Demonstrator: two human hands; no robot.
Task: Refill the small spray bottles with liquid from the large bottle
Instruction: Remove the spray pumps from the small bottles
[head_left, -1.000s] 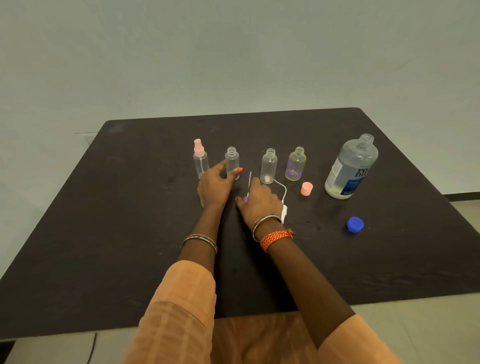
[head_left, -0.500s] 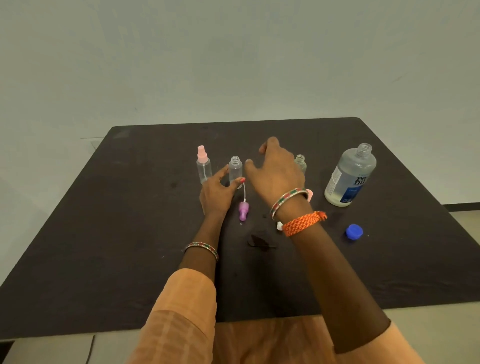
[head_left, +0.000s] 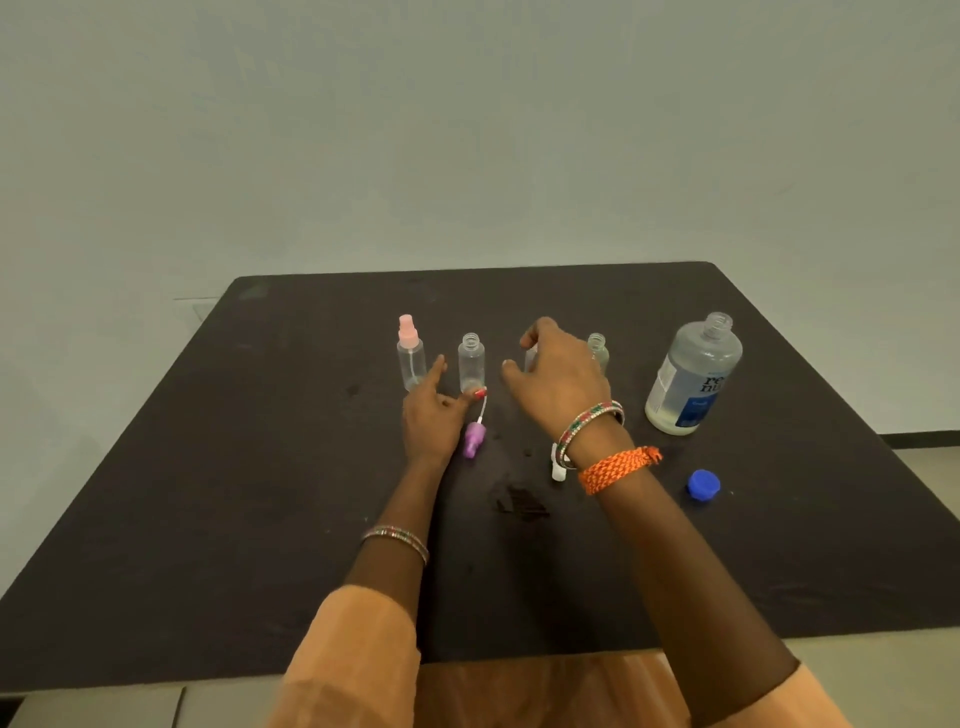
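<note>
Several small clear bottles stand in a row on the dark table (head_left: 260, 467). The leftmost (head_left: 410, 364) wears a pink spray head. The second bottle (head_left: 471, 364) is uncapped; my left hand (head_left: 434, 415) rests by it with index finger and thumb spread, the thumb touching its base. My right hand (head_left: 561, 379) hovers over the third bottle (head_left: 530, 358), its fingers loosely curved and hiding most of it. The fourth small bottle (head_left: 597, 349) peeks out behind that hand. At the right stands the large bottle (head_left: 693, 374), uncapped and partly filled with clear liquid.
A purple spray head (head_left: 474, 439) with its tube lies beside my left hand. A white spray head (head_left: 558, 467) shows under my right wrist. The blue cap (head_left: 703, 484) lies in front of the large bottle. A dark smear (head_left: 519, 506) marks the table's middle.
My right hand left the purple spray head on the table, rose, and moved back to the third bottle. My left hand stayed by the second bottle, index finger now stretched out.
</note>
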